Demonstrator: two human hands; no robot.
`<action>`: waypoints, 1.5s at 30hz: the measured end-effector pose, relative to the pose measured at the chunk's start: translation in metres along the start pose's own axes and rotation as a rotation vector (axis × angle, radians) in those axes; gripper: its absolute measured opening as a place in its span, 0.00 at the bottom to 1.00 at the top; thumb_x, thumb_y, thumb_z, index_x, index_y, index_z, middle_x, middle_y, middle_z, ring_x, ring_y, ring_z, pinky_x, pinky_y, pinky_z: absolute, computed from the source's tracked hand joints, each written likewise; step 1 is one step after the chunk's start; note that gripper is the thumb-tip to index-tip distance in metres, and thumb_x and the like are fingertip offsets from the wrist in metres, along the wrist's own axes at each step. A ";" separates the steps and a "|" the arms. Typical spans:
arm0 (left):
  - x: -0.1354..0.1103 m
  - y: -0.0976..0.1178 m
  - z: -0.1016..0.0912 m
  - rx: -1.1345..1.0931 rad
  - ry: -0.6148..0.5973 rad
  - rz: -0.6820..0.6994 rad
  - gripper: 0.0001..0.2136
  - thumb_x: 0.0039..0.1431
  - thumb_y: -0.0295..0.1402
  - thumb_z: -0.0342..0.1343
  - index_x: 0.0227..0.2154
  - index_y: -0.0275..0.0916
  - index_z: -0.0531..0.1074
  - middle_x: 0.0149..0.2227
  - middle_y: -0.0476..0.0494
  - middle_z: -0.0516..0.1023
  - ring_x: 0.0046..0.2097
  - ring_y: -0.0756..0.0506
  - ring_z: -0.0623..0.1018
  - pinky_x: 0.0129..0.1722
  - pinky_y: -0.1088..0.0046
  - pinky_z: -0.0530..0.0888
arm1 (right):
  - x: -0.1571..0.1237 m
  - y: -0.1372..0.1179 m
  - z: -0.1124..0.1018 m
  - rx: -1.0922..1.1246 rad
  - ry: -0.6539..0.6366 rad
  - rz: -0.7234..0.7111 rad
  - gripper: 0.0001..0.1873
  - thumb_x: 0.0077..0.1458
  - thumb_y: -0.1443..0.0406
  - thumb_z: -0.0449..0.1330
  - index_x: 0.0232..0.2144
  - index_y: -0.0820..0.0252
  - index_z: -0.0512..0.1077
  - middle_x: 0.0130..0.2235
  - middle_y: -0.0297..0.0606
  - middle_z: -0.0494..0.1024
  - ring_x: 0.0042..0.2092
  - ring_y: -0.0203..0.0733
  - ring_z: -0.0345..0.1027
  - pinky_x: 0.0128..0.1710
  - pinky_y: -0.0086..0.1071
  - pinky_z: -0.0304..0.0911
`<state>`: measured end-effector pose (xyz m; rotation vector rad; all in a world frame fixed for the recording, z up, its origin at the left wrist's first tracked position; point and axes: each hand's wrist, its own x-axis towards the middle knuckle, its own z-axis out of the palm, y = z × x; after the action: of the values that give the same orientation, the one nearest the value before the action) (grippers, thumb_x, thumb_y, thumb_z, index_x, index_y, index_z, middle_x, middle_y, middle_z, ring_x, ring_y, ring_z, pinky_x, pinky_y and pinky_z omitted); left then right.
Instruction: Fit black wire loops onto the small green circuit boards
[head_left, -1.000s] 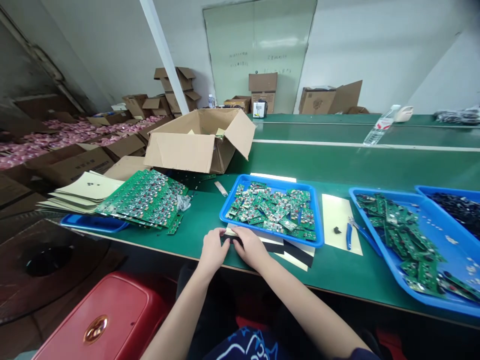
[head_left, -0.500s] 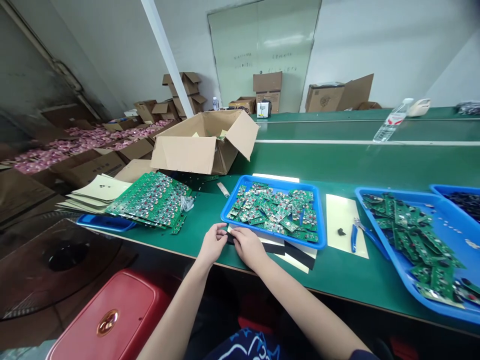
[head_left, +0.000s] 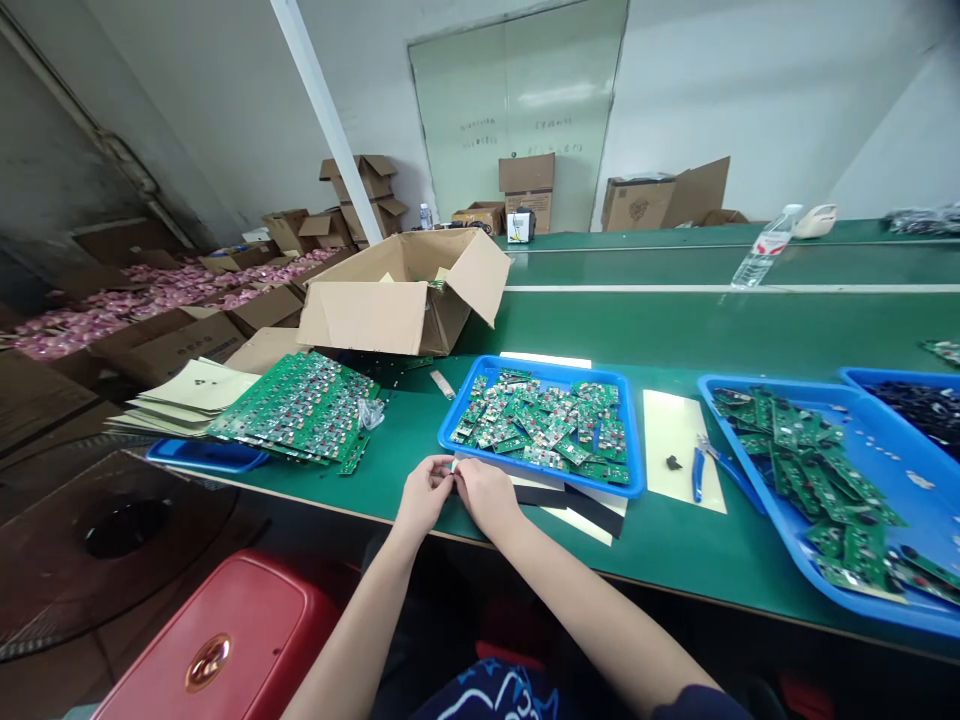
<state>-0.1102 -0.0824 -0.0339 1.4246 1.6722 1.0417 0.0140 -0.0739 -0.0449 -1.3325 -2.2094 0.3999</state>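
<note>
My left hand (head_left: 424, 494) and my right hand (head_left: 486, 493) meet fingertip to fingertip at the near edge of the green bench (head_left: 675, 330). Both are pinched on a small pale piece (head_left: 454, 467) that I cannot make out. Just beyond them stands a blue tray (head_left: 634, 470) heaped with small green circuit boards (head_left: 544, 425). Black and cream sheets (head_left: 581, 500) lie half under that tray, right of my hands.
A stack of larger green boards (head_left: 300, 405) sits on the left over a blue tray (head_left: 202, 457) and cream sheets (head_left: 187, 392). An open carton (head_left: 401, 290) stands behind. Blue pliers (head_left: 699, 470) lie on a cream sheet (head_left: 675, 440). Further blue trays (head_left: 862, 500) are on the right. A red stool (head_left: 217, 640) is below.
My hands have lifted off the black sheet and drawn together, fingertips now pinching a small pale piece. The view has shifted slightly.
</note>
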 end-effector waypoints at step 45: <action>0.069 0.087 0.107 0.629 -0.264 0.618 0.02 0.52 0.27 0.55 0.29 0.38 0.66 0.30 0.46 0.72 0.34 0.45 0.74 0.34 0.71 0.71 | 0.010 0.164 -0.134 1.261 0.334 0.405 0.18 0.39 0.59 0.65 0.31 0.58 0.63 0.21 0.26 0.72 0.25 0.34 0.69 0.31 0.31 0.66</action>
<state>0.0116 0.0068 -0.0026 2.4762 1.4464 0.5827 0.2062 0.0099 -0.0148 -0.9428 -0.9659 1.3121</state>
